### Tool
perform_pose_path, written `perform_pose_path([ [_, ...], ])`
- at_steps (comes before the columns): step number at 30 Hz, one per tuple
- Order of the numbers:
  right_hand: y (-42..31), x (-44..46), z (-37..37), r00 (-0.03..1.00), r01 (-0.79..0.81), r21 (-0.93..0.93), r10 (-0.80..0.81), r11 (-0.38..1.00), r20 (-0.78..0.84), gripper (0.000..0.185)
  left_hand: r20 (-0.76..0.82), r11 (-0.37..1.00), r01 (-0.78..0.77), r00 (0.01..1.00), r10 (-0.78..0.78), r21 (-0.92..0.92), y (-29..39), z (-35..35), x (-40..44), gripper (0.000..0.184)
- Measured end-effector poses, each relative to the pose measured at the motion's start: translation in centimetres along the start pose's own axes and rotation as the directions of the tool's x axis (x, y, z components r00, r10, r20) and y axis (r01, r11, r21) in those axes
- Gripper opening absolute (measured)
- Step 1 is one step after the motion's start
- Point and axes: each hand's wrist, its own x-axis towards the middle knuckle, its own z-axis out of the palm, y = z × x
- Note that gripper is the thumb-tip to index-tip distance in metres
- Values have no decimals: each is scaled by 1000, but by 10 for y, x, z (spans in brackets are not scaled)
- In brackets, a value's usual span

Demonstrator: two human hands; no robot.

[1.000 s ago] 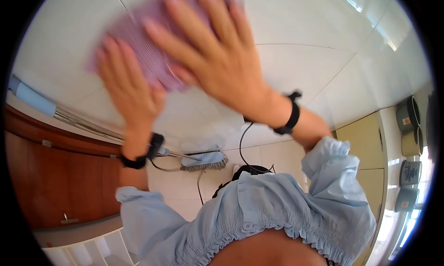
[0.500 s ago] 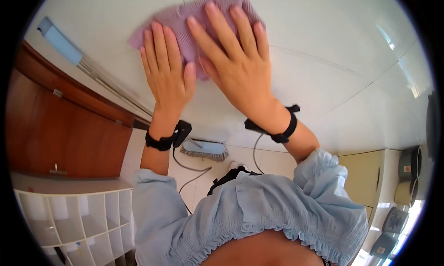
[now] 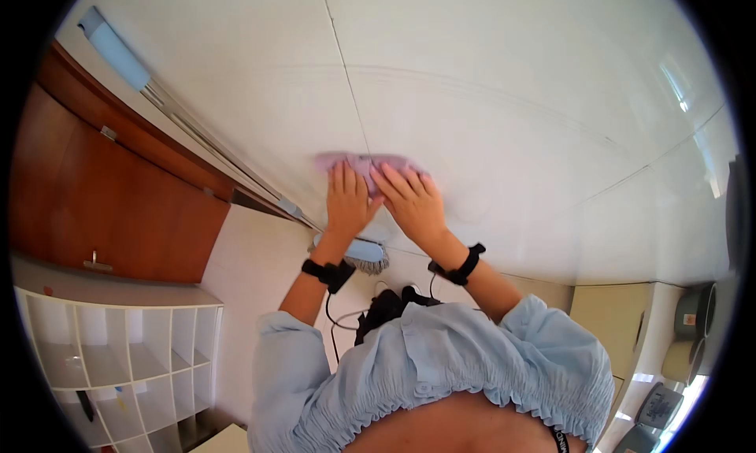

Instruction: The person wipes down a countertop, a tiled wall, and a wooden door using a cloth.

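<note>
Both hands press a pinkish-purple cloth [image 3: 370,163] against the pale tiled wall [image 3: 488,83], just beside a vertical tile seam. My left hand [image 3: 347,201] lies on the cloth's left part, fingers stretched out and pointing up. On its right part rests my right hand [image 3: 413,203], its fingers extended too. The two thumbs come close together at the cloth's lower edge. Each wrist wears a black strap with a small device and a cable. Part of the cloth is hidden under the fingers.
A mop with a blue handle [image 3: 116,55] leans along the wall at left, its grey-fringed head [image 3: 367,254] low down. Behind it are a brown door [image 3: 102,185] and white cubby shelves [image 3: 142,343]. Pale yellow cabinets [image 3: 606,327] and several pots [image 3: 661,404] stand at right.
Both hands and the cloth have moved down the wall toward the body, after shifting rightward from the upper left. The cloth looks more bunched. The view now shows more wall above.
</note>
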Motion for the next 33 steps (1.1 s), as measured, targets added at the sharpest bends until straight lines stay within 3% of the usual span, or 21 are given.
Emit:
perform_pose_path([
  [7,-13,140,-94,973,-38,53,49,998,-225,60,-313,998,-12,949,28,54,-33,-122,147,82],
  [10,-18,130,-81,972,-53,23,56,998,-228,61,-373,995,-100,924,87,-16,-47,-113,150,81],
  [14,-23,49,-10,996,-76,-65,73,995,-56,59,-203,981,-192,960,193,27,-56,-15,41,77],
  [16,-30,13,28,999,-40,-97,40,994,-3,57,-26,979,-202,979,202,23,-63,10,-7,75],
  [19,-39,33,28,992,-116,-65,113,991,-47,56,-65,967,-253,965,254,34,-81,0,9,76],
  [20,-44,62,8,991,-110,-92,102,990,-87,54,-149,972,-231,960,236,50,-88,-16,31,76],
  [23,-53,147,-36,952,-156,-142,110,977,-286,52,-349,990,-141,929,123,-29,-99,-90,122,79],
  [25,-57,189,-54,913,-166,-151,94,975,-398,51,-385,986,-148,917,106,-80,-108,-131,163,79],
  [30,-73,179,-20,884,-246,-199,135,949,-448,46,-424,983,-166,898,118,-79,-118,-107,141,73],
  [33,-84,89,58,930,-269,-238,188,933,-315,44,-274,970,-241,936,221,-39,-131,-44,53,67],
])
